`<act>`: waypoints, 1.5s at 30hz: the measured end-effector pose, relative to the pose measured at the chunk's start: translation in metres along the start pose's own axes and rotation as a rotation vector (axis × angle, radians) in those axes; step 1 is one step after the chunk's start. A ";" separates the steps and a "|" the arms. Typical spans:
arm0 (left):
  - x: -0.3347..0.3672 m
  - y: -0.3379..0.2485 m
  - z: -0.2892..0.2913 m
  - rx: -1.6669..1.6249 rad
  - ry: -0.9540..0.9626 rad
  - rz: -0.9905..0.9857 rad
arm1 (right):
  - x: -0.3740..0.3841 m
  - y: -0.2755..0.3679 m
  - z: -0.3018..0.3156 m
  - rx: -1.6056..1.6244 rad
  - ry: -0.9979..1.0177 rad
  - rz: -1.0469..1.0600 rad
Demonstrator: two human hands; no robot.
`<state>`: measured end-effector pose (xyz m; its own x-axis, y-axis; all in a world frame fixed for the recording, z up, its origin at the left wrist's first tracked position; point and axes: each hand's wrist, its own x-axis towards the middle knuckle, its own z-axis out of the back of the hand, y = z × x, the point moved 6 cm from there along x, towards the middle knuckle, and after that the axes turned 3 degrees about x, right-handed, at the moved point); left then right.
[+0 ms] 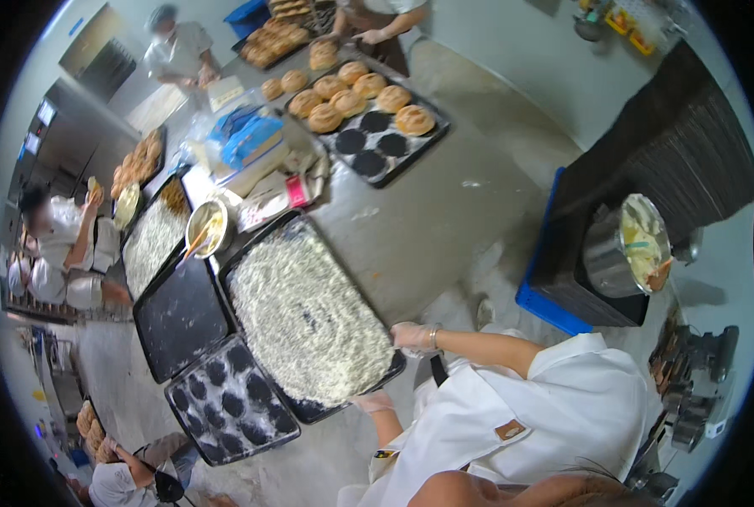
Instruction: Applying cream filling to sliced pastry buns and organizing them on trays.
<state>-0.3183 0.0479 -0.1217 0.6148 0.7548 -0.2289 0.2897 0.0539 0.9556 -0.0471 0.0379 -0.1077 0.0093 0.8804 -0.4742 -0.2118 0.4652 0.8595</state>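
A large black baking tray [263,221] lies on the steel worktable, covered with pale powdery crumbs [297,308]. My right hand [415,336], in a clear glove, is closed on the tray's rim at its right corner. Lower down, my left hand [374,401], also gloved, holds the near end of the same tray; its fingertips are partly hidden. Beside the tray's left side are an empty black tray [181,317] and a black tray with round hollows [233,401] dusted white. A metal bowl [210,228] with a wooden-handled tool stands past its far end.
Round golden buns [347,102] sit on a dark tray farther back, near blue plastic bags [246,135]. At right, a metal mixing bowl [643,245] of pale cream stands on stacked black trays [576,237]. Co-workers [77,245] stand around the table's left and far sides.
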 end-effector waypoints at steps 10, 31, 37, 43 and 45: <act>0.027 0.010 -0.011 -1.413 0.308 -0.016 | -0.130 -0.096 0.142 0.197 -0.402 0.083; -0.006 -0.010 0.111 -3.224 0.949 1.586 | -0.387 -0.249 0.116 0.942 -0.888 -0.081; 0.041 0.075 0.190 -3.527 1.007 0.806 | -0.329 -0.148 0.161 0.941 -0.826 0.201; 0.080 0.089 0.197 -3.552 0.965 0.529 | -0.287 -0.097 0.182 0.942 -0.679 0.158; 0.086 0.089 0.197 -3.539 1.051 0.524 | -0.262 -0.089 0.196 0.858 -0.573 0.109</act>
<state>-0.0954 -0.0115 -0.0927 0.2740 0.6444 -0.7139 -0.0132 -0.7398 -0.6728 0.1609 -0.2158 -0.0222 0.5428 0.7291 -0.4169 0.5254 0.0925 0.8458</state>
